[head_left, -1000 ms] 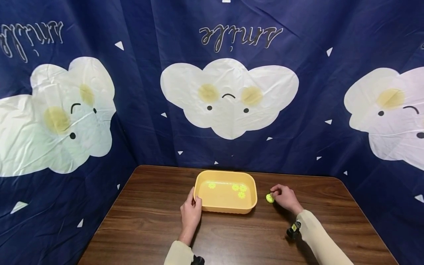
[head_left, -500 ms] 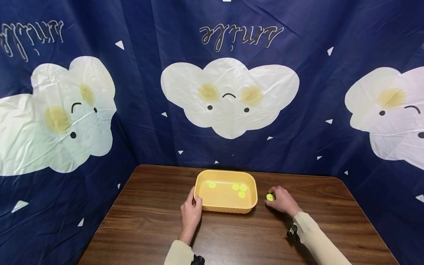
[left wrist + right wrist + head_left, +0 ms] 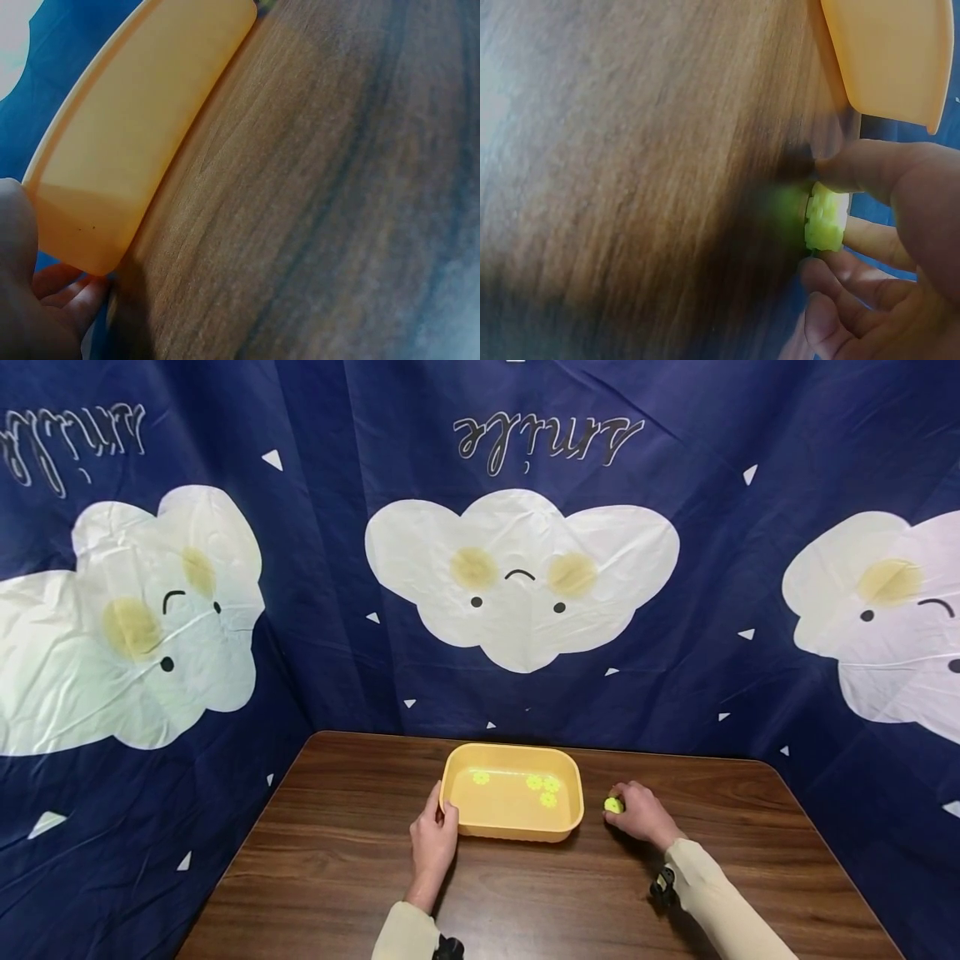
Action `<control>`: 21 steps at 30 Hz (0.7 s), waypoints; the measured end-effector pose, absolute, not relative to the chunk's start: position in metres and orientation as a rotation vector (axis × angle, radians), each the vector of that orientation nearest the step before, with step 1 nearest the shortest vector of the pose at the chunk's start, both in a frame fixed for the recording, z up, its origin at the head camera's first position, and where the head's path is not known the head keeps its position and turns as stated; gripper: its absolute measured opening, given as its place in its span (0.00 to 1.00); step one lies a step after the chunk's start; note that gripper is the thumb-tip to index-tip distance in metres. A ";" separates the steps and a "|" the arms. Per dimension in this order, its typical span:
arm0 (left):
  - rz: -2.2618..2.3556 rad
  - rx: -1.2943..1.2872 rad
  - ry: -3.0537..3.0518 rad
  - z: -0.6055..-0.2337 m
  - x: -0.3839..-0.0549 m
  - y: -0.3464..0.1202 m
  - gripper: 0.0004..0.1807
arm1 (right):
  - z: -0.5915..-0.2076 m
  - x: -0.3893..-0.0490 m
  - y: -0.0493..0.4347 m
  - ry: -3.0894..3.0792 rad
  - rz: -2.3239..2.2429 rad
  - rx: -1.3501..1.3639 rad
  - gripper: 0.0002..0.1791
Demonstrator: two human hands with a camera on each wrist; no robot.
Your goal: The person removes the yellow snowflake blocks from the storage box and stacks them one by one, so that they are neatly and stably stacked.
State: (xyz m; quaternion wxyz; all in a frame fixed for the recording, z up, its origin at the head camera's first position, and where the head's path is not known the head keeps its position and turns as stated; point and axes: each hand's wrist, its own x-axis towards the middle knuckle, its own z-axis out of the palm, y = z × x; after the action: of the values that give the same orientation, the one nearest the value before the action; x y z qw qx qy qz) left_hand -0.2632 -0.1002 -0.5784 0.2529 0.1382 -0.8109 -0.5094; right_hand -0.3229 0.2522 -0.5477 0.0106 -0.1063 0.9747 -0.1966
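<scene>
A yellow rectangular plastic tub (image 3: 517, 839) stands on the table in the head view. My left hand (image 3: 433, 843) grips its left side, thumb at the rim; the left wrist view has my fingers round the tub's corner. To the right of the tub, my right hand (image 3: 647, 814) reaches down over a small bright yellow-green disc (image 3: 827, 217) with a notched edge. Thumb on one side and fingers on the other hold the disc close to the tabletop. Several yellow flower shapes (image 3: 549, 799) show on the tub's floor.
The brown wood-grain table (image 3: 540, 902) has rounded back corners. A dark blue curtain (image 3: 330, 568) with white cloud prints surrounds it behind and at both sides.
My right fingers have closed around the disc's edges, where earlier they touched it from its right side. The left hand and the tub stay in place.
</scene>
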 end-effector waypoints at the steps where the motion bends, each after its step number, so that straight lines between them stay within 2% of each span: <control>1: -1.386 0.375 -2.204 -0.578 -0.263 -0.100 0.24 | -0.548 -0.323 0.252 3.041 -0.614 -0.332 0.21; 21: -1.320 0.363 -2.189 -0.579 -0.262 -0.100 0.24 | -0.535 -0.320 0.243 3.107 -0.600 -0.333 0.27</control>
State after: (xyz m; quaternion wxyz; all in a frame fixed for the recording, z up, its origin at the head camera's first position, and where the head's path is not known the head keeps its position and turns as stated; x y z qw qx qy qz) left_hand -0.2616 -0.0996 -0.5785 0.2764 0.1352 -0.8148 -0.4913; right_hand -0.3200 0.2425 -0.5350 -0.0201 -0.1047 0.9762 -0.1887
